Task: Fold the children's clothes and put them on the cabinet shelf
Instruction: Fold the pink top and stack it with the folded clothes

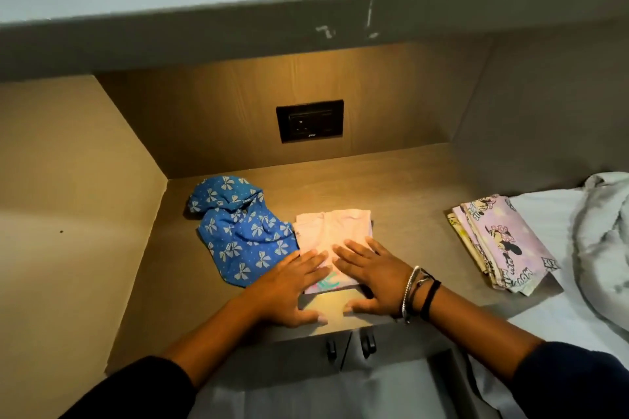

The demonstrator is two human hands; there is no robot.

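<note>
A folded pink garment [332,231] lies flat on the cabinet shelf [408,201]. My left hand [292,286] rests flat on its near left corner, fingers spread. My right hand [371,272], with bracelets at the wrist, presses flat on its near right part. Neither hand grips the cloth. To the left, touching the pink piece, a blue garment with white bows [238,231] lies crumpled. At the right, a folded lilac cartoon-print garment [503,241] rests on the shelf's right edge and the bed.
A black wall socket [309,121] sits in the wooden back panel. A side wall [68,214] closes the niche on the left. A bed with a pale sheet [551,248] and a rumpled grey blanket [602,241] lies at the right. Two cabinet door handles [350,347] hang below the shelf edge.
</note>
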